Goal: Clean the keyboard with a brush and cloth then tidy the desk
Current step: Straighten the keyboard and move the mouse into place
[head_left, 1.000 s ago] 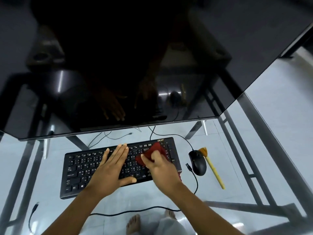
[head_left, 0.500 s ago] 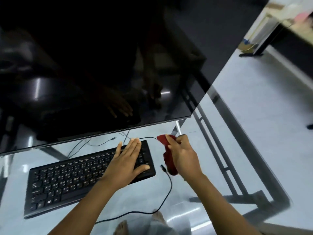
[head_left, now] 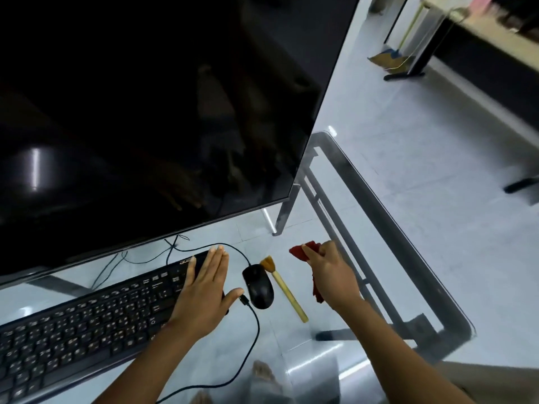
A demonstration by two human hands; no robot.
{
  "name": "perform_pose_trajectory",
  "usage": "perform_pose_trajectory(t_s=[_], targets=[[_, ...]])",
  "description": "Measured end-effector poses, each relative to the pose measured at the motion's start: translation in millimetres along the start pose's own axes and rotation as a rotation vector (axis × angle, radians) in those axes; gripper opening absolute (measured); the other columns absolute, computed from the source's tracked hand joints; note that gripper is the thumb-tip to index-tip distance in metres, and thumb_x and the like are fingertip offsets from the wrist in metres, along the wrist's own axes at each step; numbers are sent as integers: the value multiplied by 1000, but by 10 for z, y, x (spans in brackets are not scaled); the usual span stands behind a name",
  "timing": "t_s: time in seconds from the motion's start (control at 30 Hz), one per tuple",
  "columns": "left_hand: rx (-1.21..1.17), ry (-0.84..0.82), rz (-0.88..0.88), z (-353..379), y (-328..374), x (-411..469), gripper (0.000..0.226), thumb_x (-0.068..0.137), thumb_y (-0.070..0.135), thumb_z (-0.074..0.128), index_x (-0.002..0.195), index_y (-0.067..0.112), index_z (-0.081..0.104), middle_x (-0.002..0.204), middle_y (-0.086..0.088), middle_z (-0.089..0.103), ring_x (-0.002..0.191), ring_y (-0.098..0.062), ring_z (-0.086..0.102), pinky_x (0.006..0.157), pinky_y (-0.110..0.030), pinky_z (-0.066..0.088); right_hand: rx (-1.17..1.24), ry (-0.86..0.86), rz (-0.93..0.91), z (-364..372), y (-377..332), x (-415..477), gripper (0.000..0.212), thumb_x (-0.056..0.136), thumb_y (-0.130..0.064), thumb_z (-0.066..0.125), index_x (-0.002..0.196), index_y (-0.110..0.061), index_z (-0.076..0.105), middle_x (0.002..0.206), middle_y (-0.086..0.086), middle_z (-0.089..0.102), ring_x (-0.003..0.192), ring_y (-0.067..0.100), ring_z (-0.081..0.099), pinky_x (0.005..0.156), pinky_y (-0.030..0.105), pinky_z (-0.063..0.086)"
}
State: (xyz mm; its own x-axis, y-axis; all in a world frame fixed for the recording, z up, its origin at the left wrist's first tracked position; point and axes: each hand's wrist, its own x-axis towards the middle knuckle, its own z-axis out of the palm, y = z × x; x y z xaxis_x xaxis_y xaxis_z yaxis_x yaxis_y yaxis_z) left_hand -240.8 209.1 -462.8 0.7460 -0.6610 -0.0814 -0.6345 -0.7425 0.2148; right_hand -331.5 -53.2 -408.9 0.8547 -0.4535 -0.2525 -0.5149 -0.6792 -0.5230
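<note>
The right hand [head_left: 331, 277] pinches a limp red cloth [head_left: 303, 252], light and best bunched; the left hand [head_left: 204, 295] lies flat, fingers spread, on the black plastic keyboard [head_left: 87, 325].

A glass table [head_left: 420, 290] on a metal frame is seen. On it are laid a black keyboard [head_left: 87, 325], a mouse [head_left: 258, 285] just beside it, and a brush [head_left: 284, 288] beside the mouse. A monitor [head_left: 145, 112] is stood behind.

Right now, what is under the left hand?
The left hand lies flat on the right end of the black keyboard. The keys under the palm are covered and cannot be seen.
</note>
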Motion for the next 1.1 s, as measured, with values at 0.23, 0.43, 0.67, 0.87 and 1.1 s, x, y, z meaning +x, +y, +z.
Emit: perform_pose_trajectory(t_s=[0.23, 0.43, 0.67, 0.87, 1.1], targets=[[-35, -36, -35, -59, 40, 5, 82, 91, 66, 5, 153, 13, -1, 160, 3, -11, 146, -9, -19, 116, -40, -12, -370, 175, -197, 102, 119, 46, 33, 88, -24, 68, 120, -16, 66, 106, 14, 56, 88, 34, 61, 74, 42, 56], [-81, 19, -149, -231, -175, -207, 83, 88, 68, 1, 153, 17, -6, 159, 5, -17, 145, -9, -21, 120, -42, -9, -312, 276, -347, 212, -430, 50, 39, 78, -12, 78, 116, -10, 68, 101, 16, 57, 82, 34, 59, 71, 44, 52], [-289, 261, -447, -471, -932, -1003, 89, 89, 72, 22, 154, 14, 5, 161, 5, -3, 146, -4, -13, 120, -41, -7, -130, -13, -499, 827, -1178, -271, 52, 89, -32, 61, 137, -15, 52, 123, 10, 49, 113, 28, 52, 92, 28, 35], [-308, 247, -691, -350, -1611, -1941, 115, 71, 86, 38, 154, 13, 8, 162, 2, 4, 147, -6, -7, 120, -48, 1, -163, -226, -354, 1236, -1200, -505, 91, 81, -52, 68, 152, -20, 20, 152, 9, 23, 140, 27, 23, 112, 38, 31], [-409, 218, -748, -237, -1893, -2359, 133, 56, 92, 49, 154, 17, -1, 161, 7, -3, 146, -5, -13, 119, -47, -4, -136, -159, -354, 1427, -1297, -594, 103, 69, -36, 84, 152, -19, 25, 149, 14, 24, 136, 29, 24, 108, 40, 35]])
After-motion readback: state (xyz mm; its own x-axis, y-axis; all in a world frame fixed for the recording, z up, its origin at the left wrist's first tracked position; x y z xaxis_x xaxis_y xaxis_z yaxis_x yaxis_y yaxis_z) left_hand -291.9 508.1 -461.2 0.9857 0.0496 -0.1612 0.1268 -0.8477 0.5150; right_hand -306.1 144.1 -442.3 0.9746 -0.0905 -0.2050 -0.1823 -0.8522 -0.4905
